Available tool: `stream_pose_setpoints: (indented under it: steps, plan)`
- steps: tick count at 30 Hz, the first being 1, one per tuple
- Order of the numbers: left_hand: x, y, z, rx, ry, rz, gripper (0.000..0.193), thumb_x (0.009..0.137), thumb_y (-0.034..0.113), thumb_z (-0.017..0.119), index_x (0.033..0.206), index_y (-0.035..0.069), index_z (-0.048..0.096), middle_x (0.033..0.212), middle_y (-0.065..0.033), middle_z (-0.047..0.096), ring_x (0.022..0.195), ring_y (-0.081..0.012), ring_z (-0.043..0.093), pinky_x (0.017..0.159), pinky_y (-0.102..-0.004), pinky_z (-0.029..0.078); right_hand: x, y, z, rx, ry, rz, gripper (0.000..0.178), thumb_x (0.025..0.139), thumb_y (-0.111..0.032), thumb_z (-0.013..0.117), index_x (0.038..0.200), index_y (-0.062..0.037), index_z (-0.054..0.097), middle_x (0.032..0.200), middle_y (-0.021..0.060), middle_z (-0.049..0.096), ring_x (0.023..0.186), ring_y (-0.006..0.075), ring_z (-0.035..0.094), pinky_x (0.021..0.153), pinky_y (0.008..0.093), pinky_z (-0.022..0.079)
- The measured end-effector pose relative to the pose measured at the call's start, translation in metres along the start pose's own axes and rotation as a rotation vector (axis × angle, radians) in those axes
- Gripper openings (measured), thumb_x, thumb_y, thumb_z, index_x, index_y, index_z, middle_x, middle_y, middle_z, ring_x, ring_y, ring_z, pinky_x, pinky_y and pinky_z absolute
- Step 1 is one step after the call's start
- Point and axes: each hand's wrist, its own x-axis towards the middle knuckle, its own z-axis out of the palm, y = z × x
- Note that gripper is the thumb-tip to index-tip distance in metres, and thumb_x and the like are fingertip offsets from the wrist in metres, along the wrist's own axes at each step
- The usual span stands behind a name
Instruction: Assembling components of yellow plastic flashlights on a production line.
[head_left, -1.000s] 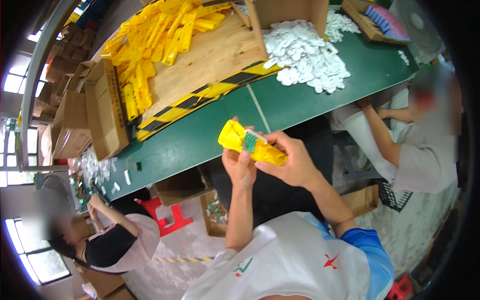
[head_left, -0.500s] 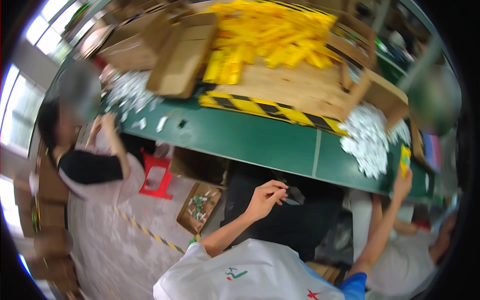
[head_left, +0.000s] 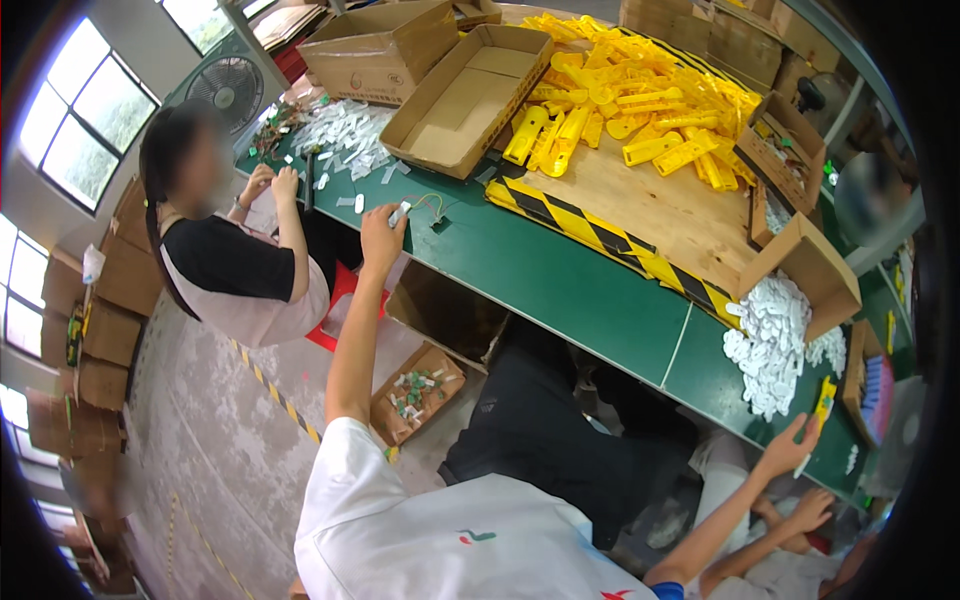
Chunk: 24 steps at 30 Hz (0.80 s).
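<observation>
My left hand [head_left: 381, 240] reaches far out over the green desk [head_left: 570, 290]. Its fingers are pinched close around a small white piece [head_left: 400, 213]. Just beside that piece, thin wires [head_left: 431, 203] curl down to a little dark bit [head_left: 440, 223] on the desk.

My right hand [head_left: 782, 452] is out at the other side, near the desk edge. Its fingers are a bit spread, and a long yellow piece [head_left: 825, 400] is right at their tips. I can't tell if they hold it, or just touch it.

Near the yellow piece is a heap of white parts [head_left: 765, 350], in front of a tipped cardboard box [head_left: 815, 275]. A big pile of yellow parts [head_left: 650, 110] sits on a wooden board [head_left: 610, 195] with stripy tape [head_left: 600, 235] along its front. A shallow box [head_left: 460, 95] is left of the pile. Another person [head_left: 235, 255] sits to my left with both hands up near the desk.
</observation>
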Motion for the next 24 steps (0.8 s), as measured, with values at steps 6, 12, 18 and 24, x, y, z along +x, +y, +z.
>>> stream_pose_setpoints:
  steps: [6,12,18,24]
  plan:
    - [-0.003,0.097,-0.011,-0.281,-0.049,-0.009,0.021,0.086,0.010,0.066,0.106,0.005,0.070,0.095,-0.0156,0.071,0.081,-0.0334,0.067,0.075,-0.0384,0.053,-0.163,-0.244,-0.021,0.749,-0.544,0.211,0.023,0.090,-0.007,0.069,0.112,-0.0010,0.068,0.096,0.0068,0.070,0.079,0.0118,0.063,0.074,0.0266,0.052]
    - [-0.043,0.245,-0.081,-0.602,-0.210,0.044,0.018,0.088,0.003,0.068,0.106,-0.002,0.068,0.090,-0.0132,0.073,0.073,-0.0180,0.070,0.068,-0.0293,0.056,-0.206,-0.353,0.013,1.088,-1.304,0.336,0.083,0.083,-0.020,0.080,0.151,-0.0042,0.034,0.128,0.0196,0.060,0.101,0.0230,0.068,0.074,0.0316,0.057]
    - [-0.079,0.326,-0.104,-0.831,-0.303,0.039,0.020,0.090,-0.001,0.068,0.108,-0.008,0.064,0.095,-0.0143,0.071,0.080,-0.0139,0.070,0.070,-0.0238,0.059,-0.186,-0.365,0.024,1.192,-0.968,0.490,0.086,0.083,-0.023,0.080,0.151,-0.0032,0.030,0.134,0.0221,0.054,0.096,0.0246,0.069,0.072,0.0292,0.055]
    - [-0.096,0.347,-0.112,-1.002,-0.358,-0.032,0.019,0.092,-0.002,0.065,0.109,-0.009,0.063,0.097,-0.0146,0.070,0.082,-0.0170,0.072,0.073,-0.0253,0.060,-0.164,-0.329,0.020,1.240,-0.785,0.564,0.048,0.090,-0.006,0.071,0.134,-0.0013,0.053,0.100,0.0059,0.061,0.070,0.0021,0.054,0.055,0.0165,0.042]
